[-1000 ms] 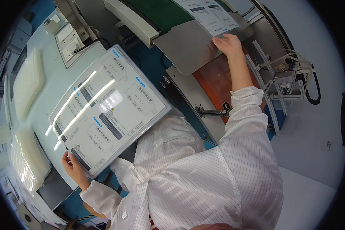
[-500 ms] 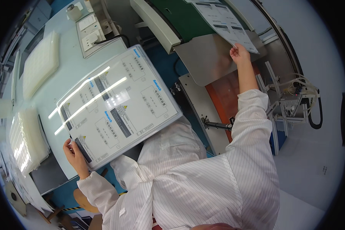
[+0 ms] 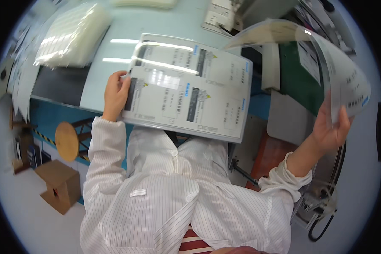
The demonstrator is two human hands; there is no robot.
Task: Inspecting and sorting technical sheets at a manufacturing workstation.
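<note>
A stack of glossy printed plastic sheets (image 3: 169, 91) lies at the table's front edge, overhanging toward my lap. My left hand (image 3: 116, 96) is closed on the stack's left edge, thumb on top. Up at the right, my right hand (image 3: 332, 127) pinches the near edge of a single printed sheet (image 3: 347, 80). That sheet bends in a wide arch, its far end curving back to the left behind the stack. Part of my right fingers is hidden behind the sheet.
Another printed sheet (image 3: 309, 61) rests on the green conveyor belt (image 3: 290, 63) at the right. A metal plate (image 3: 285, 112) sits at its near end. Plastic-wrapped pale packs (image 3: 74, 36) lie on the table's left. A round wooden stool (image 3: 67, 141) and cardboard box (image 3: 59, 182) stand below.
My view has turned left. My right hand has lifted a sheet from over the metal plate and now holds it bent upward. My left hand stays at the stack's edge.
</note>
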